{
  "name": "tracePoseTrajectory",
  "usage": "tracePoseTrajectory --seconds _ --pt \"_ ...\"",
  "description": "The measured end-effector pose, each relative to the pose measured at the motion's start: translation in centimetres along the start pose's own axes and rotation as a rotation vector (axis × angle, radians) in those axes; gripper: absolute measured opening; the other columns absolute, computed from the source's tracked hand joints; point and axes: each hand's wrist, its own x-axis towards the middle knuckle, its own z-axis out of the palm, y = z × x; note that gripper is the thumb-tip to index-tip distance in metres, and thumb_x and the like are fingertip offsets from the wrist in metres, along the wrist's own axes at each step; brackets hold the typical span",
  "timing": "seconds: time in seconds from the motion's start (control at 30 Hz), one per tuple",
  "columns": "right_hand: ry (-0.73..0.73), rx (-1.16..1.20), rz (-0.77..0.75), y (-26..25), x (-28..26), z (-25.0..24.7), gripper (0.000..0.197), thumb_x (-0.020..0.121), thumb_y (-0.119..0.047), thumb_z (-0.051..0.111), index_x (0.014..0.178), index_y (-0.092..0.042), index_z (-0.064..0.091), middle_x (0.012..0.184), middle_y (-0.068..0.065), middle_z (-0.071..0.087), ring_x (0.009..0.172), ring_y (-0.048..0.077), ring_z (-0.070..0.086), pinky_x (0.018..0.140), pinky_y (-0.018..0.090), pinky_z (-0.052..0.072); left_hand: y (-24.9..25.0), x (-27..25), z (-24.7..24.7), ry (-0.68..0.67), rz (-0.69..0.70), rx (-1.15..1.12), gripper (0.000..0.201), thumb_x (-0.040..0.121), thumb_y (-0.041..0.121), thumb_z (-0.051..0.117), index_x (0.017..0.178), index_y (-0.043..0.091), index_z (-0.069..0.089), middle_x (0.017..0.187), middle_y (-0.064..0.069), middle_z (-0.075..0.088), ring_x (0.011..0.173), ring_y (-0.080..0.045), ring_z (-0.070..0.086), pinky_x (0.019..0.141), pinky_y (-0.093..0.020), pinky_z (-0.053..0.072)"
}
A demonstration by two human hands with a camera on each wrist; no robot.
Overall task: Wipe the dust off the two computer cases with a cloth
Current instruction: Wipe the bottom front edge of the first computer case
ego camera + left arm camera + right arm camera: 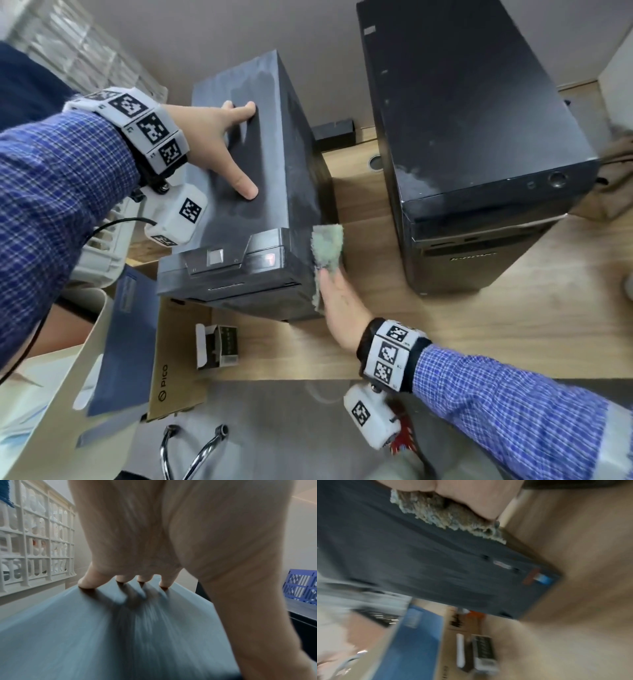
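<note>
We spread our left hand [219, 144] flat atop the smaller case [270, 192] to steady it while our right hand [342, 305], fingers straight, presses the cloth [327, 248] against its side.

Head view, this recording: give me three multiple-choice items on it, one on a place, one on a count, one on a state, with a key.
1. Where is the cloth pressed?
A. top of the larger case
B. right side of the smaller case
C. on the desk

2. How many computer cases stand on the desk?
A. one
B. two
C. three

3. What is the left hand doing?
A. resting flat on the smaller case's top
B. gripping the cloth
C. hanging free

Key: 1 B, the right hand holds it against that side; 2 B, the smaller case and the larger case; 3 A, fingers spread on top.
</note>
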Motion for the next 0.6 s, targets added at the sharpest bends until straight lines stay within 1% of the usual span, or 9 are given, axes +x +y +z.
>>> tracePoseTrajectory --seconds 0.07,0.1,0.13,0.2,0.23,0.3,0.37,0.47,0.6 --pt "-0.01 0.036 -0.286 -4.2 -1.0 0.7 0.05 0.102 -0.03 0.029 0.151 -0.026 0.02 0.135 -0.002 0.045 0.114 0.005 0.047 0.107 0.033 0.04 0.0 -0.1 -0.1 -0.003 0.005 -0.005 0.158 0.027 0.075 0.08 0.155 0.047 -0.007 0.166 0.01 -0.004 0.151 -0.016 0.017 0.12 -0.036 0.017" --pt "-0.025 0.054 -0.363 -5.9 -1.4 0.9 0.053 0.101 -0.029 0.03 0.152 -0.029 0.016 0.137 -0.002 0.044 0.11 0.005 0.048 0.101 0.034 0.045 0.1 -0.1 -0.2 -0.007 0.011 -0.007 0.16 0.024 0.078 0.08 0.155 0.046 -0.007 0.166 0.009 -0.004 0.151 -0.017 0.017 0.121 -0.036 0.017" --pt "-0.046 0.071 -0.4 -6.8 -1.4 1.0 0.056 0.101 -0.031 0.031 0.153 -0.03 0.012 0.142 -0.003 0.041 0.113 0.007 0.046 0.103 0.04 0.044 0.1 0.0 -0.3 -0.011 0.017 -0.007 0.163 0.021 0.08 0.079 0.155 0.046 -0.006 0.166 0.008 -0.004 0.152 -0.017 0.017 0.121 -0.037 0.018" --pt "-0.08 0.074 -0.394 -7.3 -1.3 1.0 0.061 0.1 -0.035 0.033 0.154 -0.031 0.007 0.153 -0.005 0.029 0.127 0.011 0.037 0.111 0.056 0.033 0.1 0.0 -0.2 -0.017 0.024 -0.011 0.164 0.02 0.079 0.079 0.156 0.045 -0.006 0.166 0.007 -0.004 0.152 -0.018 0.016 0.121 -0.037 0.018" --pt "-0.089 0.049 -0.383 -7.3 -1.2 0.7 0.061 0.1 -0.035 0.033 0.155 -0.029 0.006 0.157 -0.006 0.024 0.135 0.011 0.03 0.115 0.056 0.026 0.1 0.1 -0.1 -0.016 0.023 -0.011 0.161 0.023 0.077 0.079 0.156 0.044 -0.006 0.166 0.007 -0.004 0.152 -0.018 0.016 0.121 -0.037 0.018" --pt "-0.102 0.005 -0.399 -7.5 -0.2 0.1 0.061 0.102 -0.03 0.032 0.155 -0.023 0.003 0.161 -0.011 0.01 0.146 0.004 0.009 0.122 0.045 0.012 0.1 0.1 -0.1 -0.015 0.021 -0.009 0.157 0.027 0.072 0.08 0.156 0.044 -0.006 0.166 0.007 -0.004 0.151 -0.019 0.017 0.121 -0.038 0.019" --pt "-0.112 -0.01 -0.408 -7.9 1.4 -0.3 0.06 0.103 -0.029 0.03 0.155 -0.022 0.001 0.161 -0.014 0.003 0.146 -0.003 -0.002 0.122 0.036 0.004 0.2 0.1 -0.1 -0.021 0.015 -0.012 0.156 0.03 0.07 0.082 0.156 0.044 -0.006 0.166 0.008 -0.004 0.151 -0.019 0.017 0.121 -0.038 0.019" --pt "-0.072 -0.018 -0.327 -7.2 5.6 -0.7 0.06 0.103 -0.035 0.03 0.155 -0.022 0.005 0.161 -0.011 0.007 0.145 -0.004 0.001 0.122 0.03 0.003 0.3 -0.1 -0.2 -0.031 -0.002 -0.01 0.155 0.031 0.069 0.082 0.156 0.044 -0.007 0.166 0.009 -0.004 0.151 -0.018 0.018 0.12 -0.037 0.019" --pt "0.03 0.05 -0.169 -3.7 10.8 -0.9 0.064 0.094 -0.047 0.033 0.151 -0.017 0.026 0.156 -0.004 0.026 0.143 0.005 0.022 0.121 0.029 0.014 0.3 0.3 -0.3 -0.027 0.007 -0.004 0.157 0.029 0.072 0.08 0.156 0.044 -0.008 0.166 0.009 -0.005 0.151 -0.016 0.018 0.12 -0.035 0.018"
